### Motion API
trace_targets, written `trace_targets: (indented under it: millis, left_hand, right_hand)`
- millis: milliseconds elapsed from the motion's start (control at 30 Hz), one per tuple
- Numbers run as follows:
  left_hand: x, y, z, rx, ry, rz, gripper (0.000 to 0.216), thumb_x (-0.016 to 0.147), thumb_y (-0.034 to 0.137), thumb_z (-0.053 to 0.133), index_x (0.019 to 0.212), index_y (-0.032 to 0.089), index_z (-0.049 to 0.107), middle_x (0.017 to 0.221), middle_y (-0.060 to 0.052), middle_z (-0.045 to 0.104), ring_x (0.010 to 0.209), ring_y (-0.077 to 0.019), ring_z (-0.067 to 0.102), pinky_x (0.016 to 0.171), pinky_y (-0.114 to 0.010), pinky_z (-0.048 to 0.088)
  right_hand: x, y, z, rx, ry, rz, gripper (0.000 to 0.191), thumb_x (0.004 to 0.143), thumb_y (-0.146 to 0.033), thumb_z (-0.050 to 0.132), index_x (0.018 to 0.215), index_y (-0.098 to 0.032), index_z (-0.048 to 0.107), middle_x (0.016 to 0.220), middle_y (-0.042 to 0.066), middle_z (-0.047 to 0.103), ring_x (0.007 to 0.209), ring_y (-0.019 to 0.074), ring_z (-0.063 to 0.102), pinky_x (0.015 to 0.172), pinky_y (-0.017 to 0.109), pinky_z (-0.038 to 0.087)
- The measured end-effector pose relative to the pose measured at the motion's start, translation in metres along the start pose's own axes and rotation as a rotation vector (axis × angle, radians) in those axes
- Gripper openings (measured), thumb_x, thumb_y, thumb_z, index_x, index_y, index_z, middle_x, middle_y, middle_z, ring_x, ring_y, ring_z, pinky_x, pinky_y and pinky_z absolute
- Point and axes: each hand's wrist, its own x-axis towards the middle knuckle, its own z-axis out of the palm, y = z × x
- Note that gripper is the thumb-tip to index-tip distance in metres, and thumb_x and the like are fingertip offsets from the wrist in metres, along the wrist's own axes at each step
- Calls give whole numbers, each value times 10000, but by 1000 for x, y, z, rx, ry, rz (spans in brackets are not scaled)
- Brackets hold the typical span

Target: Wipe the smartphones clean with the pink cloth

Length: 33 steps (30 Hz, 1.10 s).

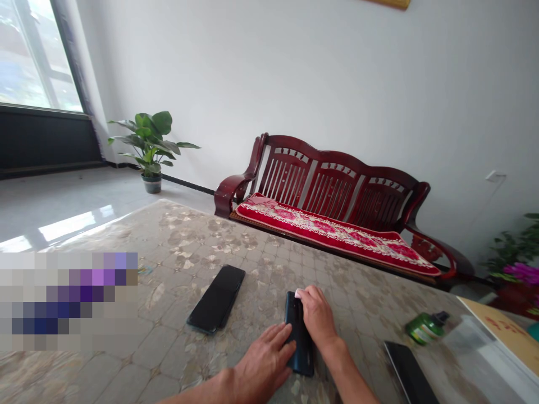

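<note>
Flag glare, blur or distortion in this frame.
Head view: the window is blown out, with glare on the floor; wide-angle bend tilts the bench; a pixelated block masks the table at left; the left hand, right hand and dark phone look sharp.

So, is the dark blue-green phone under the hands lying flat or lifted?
Flat: the dark blue-green phone rests on the patterned tabletop, right hand clasping its far half, left hand touching its left edge.

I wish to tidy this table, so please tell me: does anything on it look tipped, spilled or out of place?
Yes: the green bottle near the right end of the table lies on its side, not upright. No spill shows around it. The dark phone touched by the left hand and right hand lies flat.
</note>
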Motion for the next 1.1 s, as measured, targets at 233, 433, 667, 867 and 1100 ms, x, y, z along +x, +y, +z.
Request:
trace_targets:
  millis: [233,433,667,867,1100]
  left_hand:
    - [-1,2,-4,-5,-20,-12,389,851,189,612,1237,187,565,1431,-137,499,1342,-289,435,1122,-426,350]
    - [1,1,-8,-14,-45,-25,393,863,192,602,1252,195,549,1456,-129,473,1361,-286,411,1132,-430,337]
    - [1,1,-11,-15,-57,-25,408,842,176,618,1245,186,560,1451,-134,479,1358,-280,416,1130,-421,341]
    - [1,2,-16,-41,-64,-25,414,838,170,619,1248,186,566,1455,-125,477,1359,-270,415,1141,-403,325]
    - [2,1,-17,-19,-87,-33,436,838,166,617,1270,186,560,1467,-132,462,1369,-272,401,1140,-405,323]
  right_hand:
    - [-38,-1,-3,128,16,-41,313,925,-95,428,1025,-257,677,934,33,625,926,185,593,824,268,468]
    - [-18,-2,0,132,33,31,299,901,-85,464,977,-255,698,907,37,642,888,188,610,827,281,478]
    - [-20,0,-2,181,6,32,317,922,-90,430,977,-260,692,914,35,637,900,183,605,826,275,476]
    - [-37,1,0,172,43,-13,339,930,-85,407,1033,-263,676,926,34,618,918,185,589,823,271,461]
    - [-5,5,6,92,27,58,334,935,-97,392,970,-245,689,892,41,618,892,198,580,801,284,459]
